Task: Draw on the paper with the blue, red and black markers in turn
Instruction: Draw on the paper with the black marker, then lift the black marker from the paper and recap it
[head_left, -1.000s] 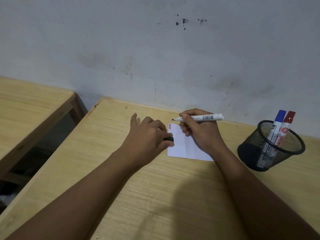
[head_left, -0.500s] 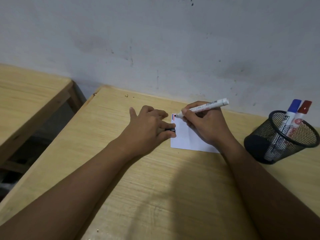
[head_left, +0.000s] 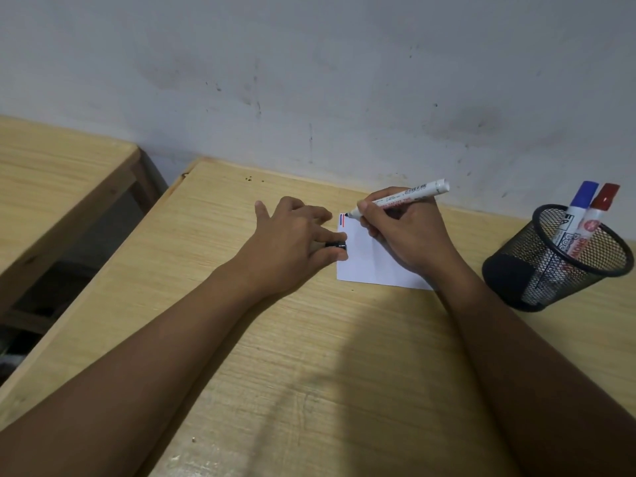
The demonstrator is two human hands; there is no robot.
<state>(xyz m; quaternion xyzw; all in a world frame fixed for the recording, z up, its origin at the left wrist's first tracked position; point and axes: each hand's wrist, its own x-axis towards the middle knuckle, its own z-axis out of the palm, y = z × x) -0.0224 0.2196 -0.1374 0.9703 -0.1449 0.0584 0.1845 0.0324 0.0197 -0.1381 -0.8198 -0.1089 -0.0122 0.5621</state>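
A small white paper [head_left: 364, 259] lies on the wooden desk [head_left: 309, 356]. Its top left corner carries a short blue line and a short red line side by side. My right hand [head_left: 406, 235] grips the black marker [head_left: 402, 197], a white barrel with a black tip, and the tip touches the paper just right of the red line. My left hand [head_left: 292, 242] rests at the paper's left edge and pinches the black marker cap [head_left: 336, 245] between thumb and fingers. The blue marker [head_left: 574, 211] and the red marker [head_left: 597, 210] stand capped in the holder.
A black mesh pen holder [head_left: 516, 273] stands on the desk at the right. A grey wall [head_left: 309, 80] rises directly behind the desk. A second wooden desk [head_left: 51, 173] sits to the left, with a dark gap between the two.
My right hand lowered the black marker from above the paper until its tip met the top left corner beside the red line. The view tilted down a little. My left hand stayed put.
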